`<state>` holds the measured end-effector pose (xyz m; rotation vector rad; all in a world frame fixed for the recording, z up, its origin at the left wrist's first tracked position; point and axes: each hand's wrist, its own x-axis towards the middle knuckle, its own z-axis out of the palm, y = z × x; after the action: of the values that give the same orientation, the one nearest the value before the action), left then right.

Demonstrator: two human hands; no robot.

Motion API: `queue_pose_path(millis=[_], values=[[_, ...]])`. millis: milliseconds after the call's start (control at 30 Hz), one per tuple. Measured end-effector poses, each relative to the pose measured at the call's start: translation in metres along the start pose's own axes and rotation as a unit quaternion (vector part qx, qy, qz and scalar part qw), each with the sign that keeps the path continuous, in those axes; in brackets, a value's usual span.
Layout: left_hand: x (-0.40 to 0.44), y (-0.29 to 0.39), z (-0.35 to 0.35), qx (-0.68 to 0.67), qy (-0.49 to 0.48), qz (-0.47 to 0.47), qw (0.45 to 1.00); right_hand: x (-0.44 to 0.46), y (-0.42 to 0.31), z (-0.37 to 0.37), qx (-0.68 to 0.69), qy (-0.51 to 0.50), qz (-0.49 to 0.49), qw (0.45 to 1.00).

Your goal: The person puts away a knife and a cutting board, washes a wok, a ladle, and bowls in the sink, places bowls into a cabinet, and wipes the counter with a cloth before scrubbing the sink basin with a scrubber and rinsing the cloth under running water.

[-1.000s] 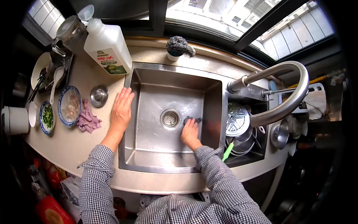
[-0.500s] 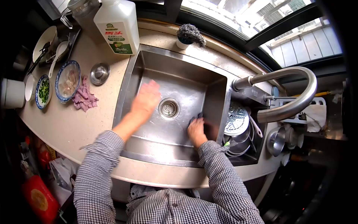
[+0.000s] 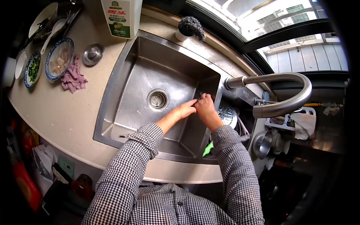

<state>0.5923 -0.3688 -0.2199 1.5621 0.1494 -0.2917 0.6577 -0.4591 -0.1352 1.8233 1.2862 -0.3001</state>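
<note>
Both hands are over the right side of the steel sink [image 3: 135,82], close together. My right hand [image 3: 205,107] is closed, fingers curled down by the sink's right wall; a small dark thing shows at its fingertips, its kind unclear. Touching it from the left is my left hand [image 3: 184,109], its fingers drawn together at the tips. Whatever lies between the two hands is hidden. The round drain [image 3: 158,100] sits to the left of them in the sink floor.
A curved faucet [image 3: 288,108] stands right of the sink, above a pot lid [image 3: 227,114]. On the left counter are a pink cloth [image 3: 74,77], a glass lid [image 3: 93,54], a blue-rimmed bowl [image 3: 60,60] and chopped greens [image 3: 33,70]. A steel scrubber [image 3: 192,27] sits behind.
My left hand has moved right, from spread over the sink's left part to meeting my right hand. My right hand has moved up along the right wall. The view has shifted slightly.
</note>
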Motion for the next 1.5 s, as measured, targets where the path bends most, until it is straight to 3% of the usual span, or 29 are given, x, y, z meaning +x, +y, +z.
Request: queue_pose_path(millis=[33, 67, 100, 167, 200, 267, 333, 400, 467, 567, 633, 667, 700, 733, 800, 833, 867, 933, 967, 1000, 1033, 1067, 1100, 1133, 1200, 1267, 1400, 1467, 1500], values=[[-0.002, -0.004, 0.008, -0.165, -0.084, -0.050, 0.981, -0.015, -0.003, -0.007, 0.029, 0.008, -0.024, 0.999], [-0.009, -0.009, 0.019, -0.324, -0.164, -0.098, 0.926, -0.029, -0.013, 0.003, 0.033, 0.040, -0.046, 0.998], [-0.026, -0.016, 0.031, -0.398, -0.175, -0.117, 0.893, -0.041, -0.023, 0.009, 0.061, 0.045, -0.089, 0.993], [-0.057, -0.038, 0.037, -0.391, -0.274, -0.234, 0.847, -0.068, -0.044, -0.003, 0.116, -0.004, -0.176, 0.978], [-0.076, -0.038, 0.039, -0.386, -0.284, -0.260, 0.838, -0.077, -0.061, 0.007, 0.173, -0.003, -0.193, 0.966], [-0.093, -0.013, 0.041, -0.392, -0.269, -0.317, 0.821, -0.085, -0.055, -0.018, 0.184, -0.109, -0.266, 0.940], [-0.075, 0.005, 0.038, -0.468, -0.210, -0.231, 0.827, -0.073, -0.035, -0.019, 0.119, -0.075, -0.201, 0.970], [-0.034, 0.022, 0.028, -0.493, -0.123, -0.113, 0.854, -0.054, -0.005, -0.014, 0.034, 0.079, -0.076, 0.993], [0.010, 0.022, 0.030, -0.507, -0.085, -0.028, 0.857, -0.031, 0.020, 0.002, 0.063, 0.194, 0.004, 0.979], [-0.003, 0.016, 0.028, -0.466, -0.152, -0.052, 0.870, -0.043, 0.010, -0.006, 0.072, 0.074, -0.045, 0.994], [-0.048, 0.000, 0.041, -0.436, -0.237, -0.161, 0.853, -0.075, -0.024, -0.006, 0.111, 0.031, -0.149, 0.982], [-0.068, -0.022, 0.054, -0.388, -0.273, -0.230, 0.850, -0.093, -0.051, 0.006, 0.139, 0.050, -0.186, 0.971], [-0.081, -0.054, 0.062, -0.232, -0.368, -0.274, 0.858, -0.107, -0.069, 0.001, 0.206, 0.005, -0.245, 0.947], [-0.093, -0.029, 0.056, -0.233, -0.316, -0.291, 0.873, -0.115, -0.090, 0.014, 0.176, 0.108, -0.222, 0.953], [-0.075, -0.010, 0.045, -0.168, -0.314, -0.318, 0.879, -0.104, -0.073, -0.010, 0.216, -0.015, -0.217, 0.952], [-0.060, -0.017, 0.044, -0.084, -0.330, -0.298, 0.892, -0.094, -0.067, -0.008, 0.189, -0.033, -0.222, 0.956], [-0.049, -0.017, 0.035, -0.099, -0.321, -0.266, 0.904, -0.081, -0.066, -0.002, 0.163, -0.028, -0.200, 0.966], [-0.025, -0.035, 0.028, -0.129, -0.191, -0.192, 0.954, -0.054, -0.063, 0.011, 0.055, 0.038, -0.113, 0.991], [-0.005, -0.061, 0.030, -0.150, -0.140, -0.094, 0.974, -0.037, -0.062, 0.020, 0.041, 0.093, -0.053, 0.993], [0.015, -0.096, 0.032, -0.181, -0.072, -0.091, 0.977, -0.024, -0.064, 0.027, 0.026, 0.147, 0.008, 0.989], [-0.006, -0.020, -0.002, -0.096, -0.033, -0.171, 0.980, -0.017, -0.071, 0.029, 0.106, 0.057, -0.020, 0.993], [0.010, -0.067, 0.011, -0.088, 0.027, -0.153, 0.984, -0.011, -0.081, 0.027, 0.184, -0.032, -0.046, 0.981], [0.007, -0.058, -0.001, -0.041, -0.043, -0.170, 0.984, -0.004, -0.090, 0.026, 0.259, -0.120, -0.072, 0.956], [0.001, -0.042, -0.016, 0.005, -0.111, -0.185, 0.976, -0.009, -0.108, 0.035, 0.287, -0.124, -0.101, 0.944], [-0.012, -0.035, -0.039, 0.109, -0.148, -0.153, 0.971, -0.022, -0.134, 0.030, 0.357, -0.209, -0.164, 0.896], [-0.023, -0.041, -0.064, 0.172, -0.127, -0.116, 0.970, -0.030, -0.145, 0.021, 0.442, -0.223, -0.077, 0.866], [-0.038, -0.016, -0.114, 0.141, -0.057, -0.139, 0.979, 0.012, -0.163, -0.005, 0.524, -0.216, -0.167, 0.807], [-0.049, -0.009, -0.127, 0.091, -0.050, -0.162, 0.981, 0.041, -0.196, -0.035, 0.614, -0.138, -0.177, 0.757], [-0.054, -0.009, -0.131, 0.083, -0.045, -0.170, 0.981, 0.050, -0.201, -0.063, 0.674, -0.092, -0.198, 0.706]])
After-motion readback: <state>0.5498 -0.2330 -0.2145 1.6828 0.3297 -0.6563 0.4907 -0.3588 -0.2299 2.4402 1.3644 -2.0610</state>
